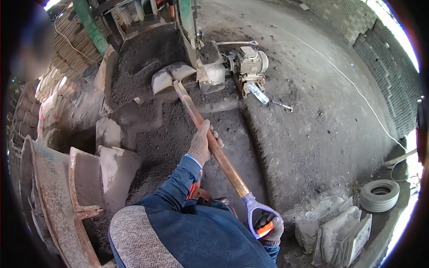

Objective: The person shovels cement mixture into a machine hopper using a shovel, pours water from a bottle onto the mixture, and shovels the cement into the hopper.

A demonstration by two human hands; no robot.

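Note:
I hold a shovel (192,109) slanting across the view, its blade (172,76) up at the dark loose material (149,56) in a metal trough. My left hand (203,144), in a knit glove, is closed around the middle of the wooden shaft. My right hand (273,230), also gloved, grips the orange crossbar of the purple D-shaped handle (254,207). The blade shows its pale back, and what lies under it is hidden.
An electric motor (252,61) stands right of the trough, with a plastic bottle (258,92) beside it. Curved metal sheets (58,192) lean at left. Flat slabs (339,230) and a tire (379,195) sit at lower right. A cable (353,85) crosses the floor. Stacked blocks (375,53) line the right side.

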